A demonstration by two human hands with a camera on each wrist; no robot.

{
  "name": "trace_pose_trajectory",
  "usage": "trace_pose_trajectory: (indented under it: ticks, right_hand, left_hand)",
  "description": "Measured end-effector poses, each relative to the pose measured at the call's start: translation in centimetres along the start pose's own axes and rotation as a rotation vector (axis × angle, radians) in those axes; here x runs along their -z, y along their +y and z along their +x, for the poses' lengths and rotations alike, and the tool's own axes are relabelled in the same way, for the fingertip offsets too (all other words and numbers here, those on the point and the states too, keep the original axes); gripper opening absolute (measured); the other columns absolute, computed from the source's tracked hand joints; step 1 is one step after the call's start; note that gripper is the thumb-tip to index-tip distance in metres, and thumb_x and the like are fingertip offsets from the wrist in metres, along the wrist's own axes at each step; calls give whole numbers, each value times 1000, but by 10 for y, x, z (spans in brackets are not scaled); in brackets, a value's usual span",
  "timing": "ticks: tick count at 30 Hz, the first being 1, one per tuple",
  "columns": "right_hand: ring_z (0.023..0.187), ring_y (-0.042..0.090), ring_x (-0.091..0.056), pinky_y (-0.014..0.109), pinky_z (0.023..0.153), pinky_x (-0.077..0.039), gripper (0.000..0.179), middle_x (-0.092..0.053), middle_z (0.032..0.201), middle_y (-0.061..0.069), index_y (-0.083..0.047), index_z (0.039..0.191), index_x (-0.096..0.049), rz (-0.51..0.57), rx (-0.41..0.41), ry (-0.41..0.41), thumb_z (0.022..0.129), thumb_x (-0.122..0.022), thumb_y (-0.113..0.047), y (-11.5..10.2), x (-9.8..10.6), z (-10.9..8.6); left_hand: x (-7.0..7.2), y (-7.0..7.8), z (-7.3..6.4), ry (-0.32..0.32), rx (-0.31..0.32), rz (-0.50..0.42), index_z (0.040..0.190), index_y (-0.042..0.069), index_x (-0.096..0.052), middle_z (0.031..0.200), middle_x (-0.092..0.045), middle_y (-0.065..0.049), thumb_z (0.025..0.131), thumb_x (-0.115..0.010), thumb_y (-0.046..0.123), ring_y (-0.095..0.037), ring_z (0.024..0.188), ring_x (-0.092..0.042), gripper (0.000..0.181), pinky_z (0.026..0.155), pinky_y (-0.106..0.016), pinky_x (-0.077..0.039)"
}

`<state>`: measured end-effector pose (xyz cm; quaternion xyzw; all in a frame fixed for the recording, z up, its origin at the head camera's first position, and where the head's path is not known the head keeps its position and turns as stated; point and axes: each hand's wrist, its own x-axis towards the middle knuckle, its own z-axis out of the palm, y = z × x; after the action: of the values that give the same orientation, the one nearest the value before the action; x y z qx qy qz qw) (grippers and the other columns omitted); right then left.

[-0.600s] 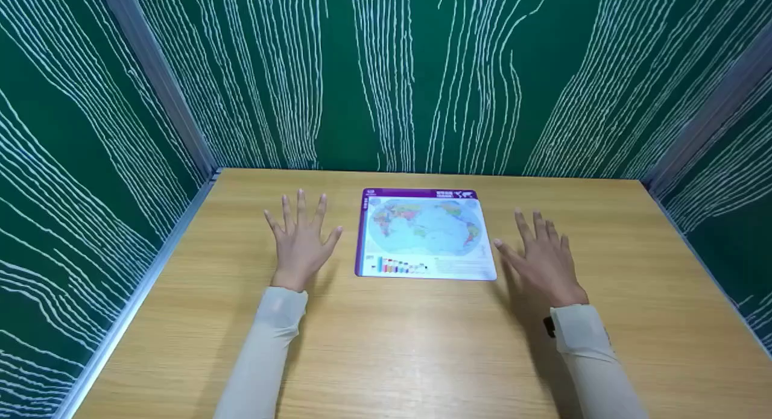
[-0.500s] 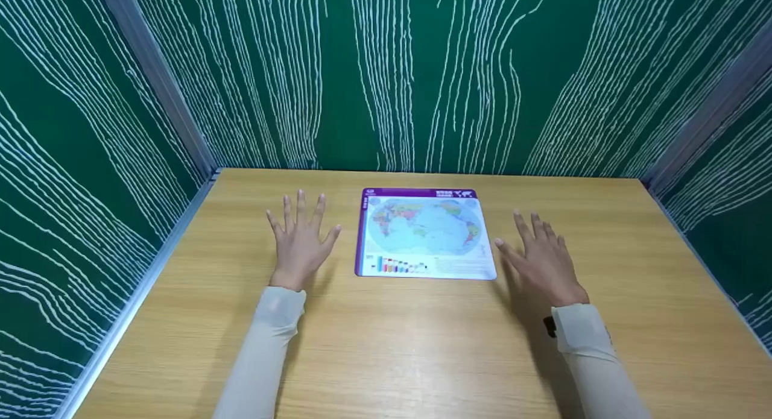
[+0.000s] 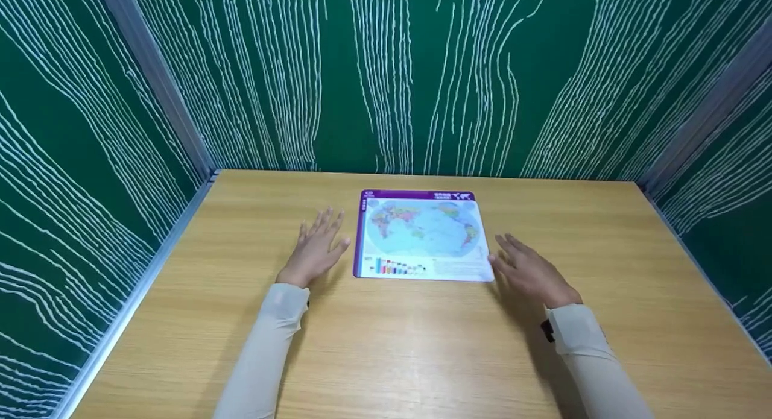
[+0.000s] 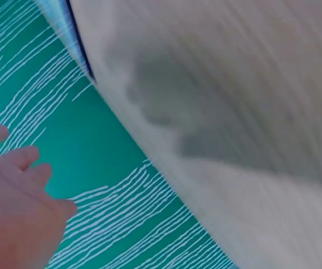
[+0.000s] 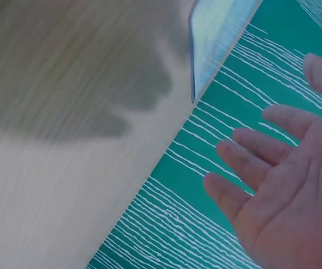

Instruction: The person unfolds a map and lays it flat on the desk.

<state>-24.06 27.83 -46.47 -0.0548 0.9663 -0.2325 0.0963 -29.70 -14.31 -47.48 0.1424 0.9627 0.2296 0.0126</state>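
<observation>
Green walls (image 3: 341,81) patterned with wavy white lines filled the top of the head view and came down both sides. The wooden surface (image 3: 398,346) spread across the middle and bottom, its far edge running level just under the back wall. Grey posts stood at the corners, one at upper left (image 3: 157,75) and one at upper right (image 3: 711,105), and a pale metal rail (image 3: 145,274) followed the surface's left edge.

The map (image 3: 422,238), a flat sheet with a purple top and left border, lay at the centre of the frame. A narrow strip of wood separated its top edge from the wall, while a broad stretch of wood ran from its bottom edge to the foot of the frame, between two light sleeves, left (image 3: 259,352) and right (image 3: 594,365).

The left hand (image 3: 310,253) was left of the map, its grip wide, fingers extended, thumb just beside the purple border. The right hand (image 3: 531,274) was at the map's lower right, its grip also wide, fingers extended, thumb tip at the map's edge; whether they touched could not be told. A small black object (image 3: 547,330) showed at the right cuff.
</observation>
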Motion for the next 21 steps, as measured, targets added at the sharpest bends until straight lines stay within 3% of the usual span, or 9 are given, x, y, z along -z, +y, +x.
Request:
trace_pose_trajectory:
  ticks: [10, 17, 21]
  right_hand:
    - [144, 43, -20, 62, 113, -23, 68, -18, 160, 16, -17, 154, -24, -61, 62, -80, 98, -42, -53, -3, -18, 7]
    - [145, 40, -22, 59, 114, -25, 65, -21, 160, 12, -20, 153, -27, -101, 75, -115, 98, -44, -50, -8, -25, 8]
    - [144, 41, -25, 60, 112, -27, 62, -24, 159, 14, -20, 151, -32, -114, 90, -115, 98, -47, -47, -10, -28, 9]
  left_hand:
    - [-16, 6, 5, -169, -56, -18, 155, 21, -17, 163, -13, -2, 102, -39, 43, -24, 151, -8, 61, 122, -51, 0]
    - [-22, 12, 5, -313, -51, -12, 155, 23, -18, 162, -13, 4, 102, -39, 43, -18, 150, -8, 60, 123, -47, 1]
    - [-22, 15, 5, -355, -45, -5, 154, 25, -22, 162, -17, 3, 102, -40, 42, -17, 150, -9, 58, 123, -47, 0]
